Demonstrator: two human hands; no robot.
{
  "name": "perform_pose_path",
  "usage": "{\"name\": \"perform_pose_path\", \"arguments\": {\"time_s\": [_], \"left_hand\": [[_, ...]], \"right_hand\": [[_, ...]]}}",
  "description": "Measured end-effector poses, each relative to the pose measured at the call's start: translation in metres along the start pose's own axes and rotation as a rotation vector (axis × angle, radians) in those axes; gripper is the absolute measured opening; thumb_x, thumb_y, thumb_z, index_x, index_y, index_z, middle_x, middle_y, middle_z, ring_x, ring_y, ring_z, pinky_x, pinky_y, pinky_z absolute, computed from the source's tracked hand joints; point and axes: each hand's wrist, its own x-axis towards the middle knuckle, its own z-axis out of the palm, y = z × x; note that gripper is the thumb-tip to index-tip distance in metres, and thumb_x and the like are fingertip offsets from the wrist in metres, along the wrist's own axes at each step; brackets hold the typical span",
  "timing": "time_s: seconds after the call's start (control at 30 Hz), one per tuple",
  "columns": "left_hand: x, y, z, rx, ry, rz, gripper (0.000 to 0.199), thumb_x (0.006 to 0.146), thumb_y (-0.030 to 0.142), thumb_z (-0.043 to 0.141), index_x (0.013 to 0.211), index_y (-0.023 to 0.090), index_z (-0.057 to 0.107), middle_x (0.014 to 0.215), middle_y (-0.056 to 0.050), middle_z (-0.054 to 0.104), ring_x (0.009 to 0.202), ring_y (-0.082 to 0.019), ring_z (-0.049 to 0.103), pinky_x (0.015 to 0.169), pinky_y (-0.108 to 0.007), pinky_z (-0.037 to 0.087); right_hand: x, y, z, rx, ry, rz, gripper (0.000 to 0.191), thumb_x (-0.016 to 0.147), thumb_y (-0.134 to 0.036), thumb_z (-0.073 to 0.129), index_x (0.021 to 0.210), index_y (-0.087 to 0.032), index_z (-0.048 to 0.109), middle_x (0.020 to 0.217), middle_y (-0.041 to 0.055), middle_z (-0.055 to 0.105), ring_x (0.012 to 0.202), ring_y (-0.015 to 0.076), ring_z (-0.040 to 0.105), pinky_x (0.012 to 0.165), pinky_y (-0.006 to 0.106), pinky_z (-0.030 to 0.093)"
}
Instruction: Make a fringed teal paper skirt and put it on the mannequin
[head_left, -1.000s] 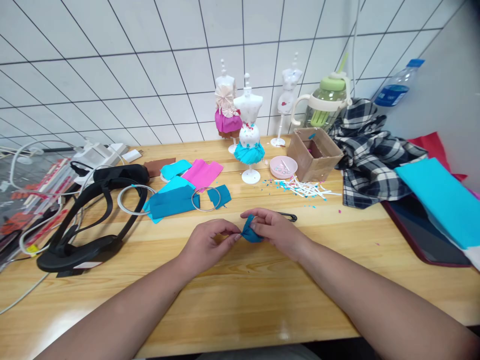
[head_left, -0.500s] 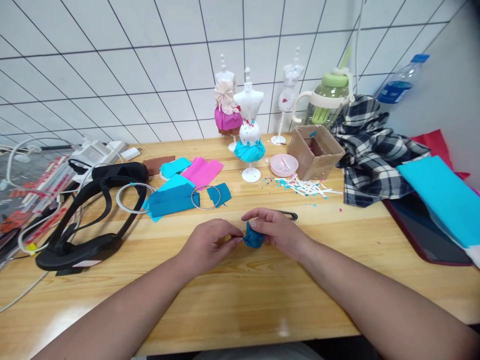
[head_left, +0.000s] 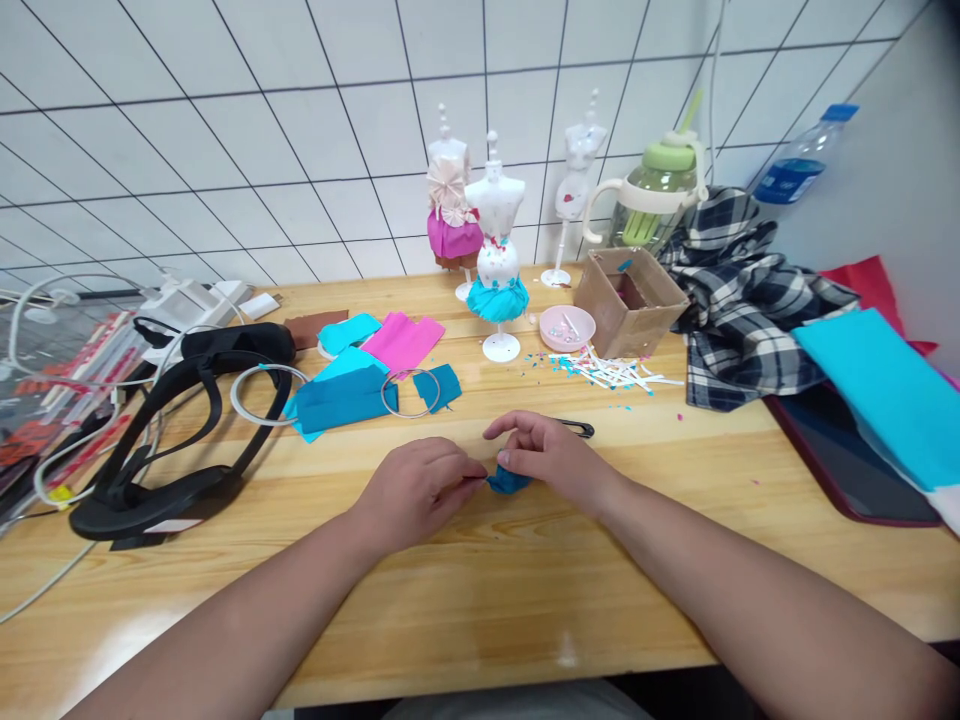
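Observation:
Between my hands, just above the wooden table, is a gathered piece of dark teal crepe paper or cloth (head_left: 507,482). My left hand (head_left: 424,490) pinches its left end between thumb and fingertips. My right hand (head_left: 551,458) holds the bunched right side, thumb on top and index finger stretched out past it. Part of the teal piece is hidden under the right fingers. Behind the right hand lies a black-handled tool (head_left: 577,428), partly covered. Ahead stands a white mini dress form (head_left: 498,205) with a bright blue gathered skirt (head_left: 498,298).
Flat teal pieces (head_left: 349,400), a pink piece (head_left: 405,342) and metal rings lie left of centre. A black headset (head_left: 217,470) is at the left. Behind are two more dress forms, a pink dish (head_left: 568,328), paper scraps, a cardboard box (head_left: 630,315), a jug (head_left: 652,195) and plaid cloth (head_left: 750,310).
My right thumb and fingers have come down over the teal piece, so less of it shows. The left hand keeps its pinch, turned slightly more palm-down.

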Motion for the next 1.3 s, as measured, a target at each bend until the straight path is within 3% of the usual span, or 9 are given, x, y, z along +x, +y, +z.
{"name": "perform_pose_path", "arguments": {"time_s": [0.1, 0.27, 0.43, 0.57, 0.7, 0.87, 1.03, 1.17, 1.3], "left_hand": [[0.000, 0.001, -0.002, 0.012, 0.021, 0.073, 0.013, 0.090, 0.020, 0.055, 0.097, 0.018, 0.066, 0.083, -0.004, 0.071, 0.076, -0.016, 0.066, 0.067, -0.026, 0.051], [0.001, -0.002, -0.002, 0.044, 0.020, 0.056, 0.013, 0.090, 0.020, 0.055, 0.097, 0.019, 0.066, 0.084, -0.003, 0.071, 0.076, -0.016, 0.066, 0.066, -0.026, 0.051], [0.001, -0.004, -0.001, 0.115, 0.016, 0.078, 0.012, 0.091, 0.022, 0.055, 0.095, 0.019, 0.066, 0.082, -0.003, 0.071, 0.073, -0.016, 0.067, 0.064, -0.027, 0.051], [0.002, -0.001, -0.004, 0.212, 0.075, 0.207, 0.010, 0.089, 0.020, 0.058, 0.096, 0.018, 0.066, 0.085, -0.004, 0.073, 0.078, -0.018, 0.068, 0.072, -0.030, 0.054], [0.003, 0.004, -0.008, 0.252, 0.126, 0.318, 0.011, 0.088, 0.017, 0.061, 0.098, 0.018, 0.065, 0.083, -0.002, 0.074, 0.082, -0.018, 0.069, 0.079, -0.032, 0.054], [0.002, -0.001, -0.006, 0.167, 0.071, 0.182, 0.012, 0.089, 0.019, 0.058, 0.097, 0.018, 0.066, 0.086, -0.004, 0.073, 0.079, -0.017, 0.068, 0.072, -0.030, 0.054], [0.001, -0.006, -0.005, 0.141, 0.042, 0.100, 0.012, 0.089, 0.021, 0.057, 0.095, 0.018, 0.066, 0.085, -0.005, 0.072, 0.078, -0.018, 0.068, 0.070, -0.030, 0.052], [0.001, -0.003, -0.004, 0.082, 0.012, 0.087, 0.013, 0.089, 0.022, 0.055, 0.096, 0.018, 0.066, 0.086, -0.005, 0.072, 0.078, -0.018, 0.067, 0.070, -0.030, 0.051], [0.002, 0.000, -0.003, -0.077, 0.012, -0.091, 0.010, 0.088, 0.024, 0.057, 0.091, 0.019, 0.066, 0.079, -0.001, 0.071, 0.071, -0.014, 0.065, 0.064, -0.025, 0.050]], "right_hand": [[0.000, -0.002, 0.003, 0.026, 0.005, 0.072, 0.027, 0.073, -0.033, 0.066, 0.096, -0.018, 0.064, 0.059, -0.0062, 0.050, 0.053, 0.0089, 0.042, 0.052, 0.024, 0.029], [-0.001, -0.004, 0.003, 0.113, 0.100, -0.047, 0.032, 0.077, -0.039, 0.065, 0.101, -0.018, 0.061, 0.080, 0.0001, 0.061, 0.072, 0.0130, 0.055, 0.063, 0.027, 0.041], [0.001, 0.001, -0.001, 0.016, 0.070, -0.085, 0.032, 0.074, -0.030, 0.070, 0.101, -0.018, 0.060, 0.066, -0.0053, 0.054, 0.061, 0.0105, 0.049, 0.059, 0.025, 0.038], [0.001, 0.002, 0.000, 0.011, 0.056, 0.043, 0.026, 0.077, -0.032, 0.066, 0.098, -0.019, 0.061, 0.059, -0.0078, 0.048, 0.051, 0.0077, 0.039, 0.050, 0.022, 0.029], [-0.002, -0.002, 0.002, -0.071, 0.091, -0.001, 0.027, 0.077, -0.033, 0.067, 0.099, -0.020, 0.062, 0.062, -0.0060, 0.051, 0.054, 0.0086, 0.043, 0.051, 0.022, 0.031], [-0.006, -0.008, 0.001, 0.182, 0.060, 0.099, 0.044, 0.078, -0.050, 0.065, 0.111, -0.022, 0.060, 0.081, 0.0000, 0.062, 0.069, 0.0132, 0.055, 0.062, 0.026, 0.040], [-0.003, -0.005, -0.002, 0.075, 0.024, 0.023, 0.046, 0.069, -0.032, 0.077, 0.109, -0.020, 0.060, 0.068, -0.0058, 0.053, 0.064, 0.0111, 0.050, 0.065, 0.026, 0.038], [-0.002, 0.000, 0.000, 0.128, 0.048, 0.017, 0.037, 0.074, -0.033, 0.072, 0.106, -0.019, 0.062, 0.067, -0.0053, 0.054, 0.061, 0.0106, 0.049, 0.062, 0.026, 0.037], [-0.002, 0.001, 0.002, 0.102, 0.115, -0.084, 0.035, 0.078, -0.032, 0.068, 0.109, -0.020, 0.061, 0.071, -0.0038, 0.057, 0.064, 0.0112, 0.050, 0.062, 0.026, 0.038]]}}
